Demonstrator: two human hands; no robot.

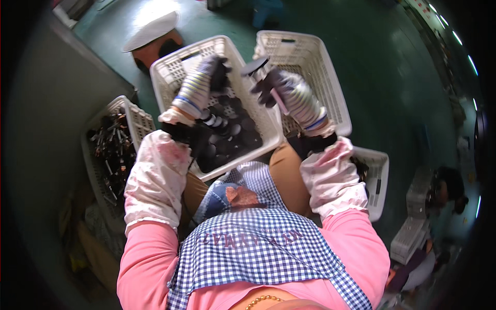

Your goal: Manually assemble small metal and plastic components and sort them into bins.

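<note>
My left hand (206, 77), in a striped work glove with a dark palm, reaches down into the middle white basket (170, 70), among several round black parts (230, 137). Whether it grips one is hidden. My right hand (281, 88), gloved the same way, hovers between the two far baskets and is closed on a flat dark disc-shaped part (256, 65) and a thin pink stick (281, 102). Pale patterned sleeve covers run up both forearms.
A second white basket (330, 82) stands to the right, seemingly bare inside. A third basket (132, 116) on my left holds several long dark metal pieces. A smaller white crate (380, 183) sits by my right knee. An orange stool (155, 46) stands beyond, on the green floor.
</note>
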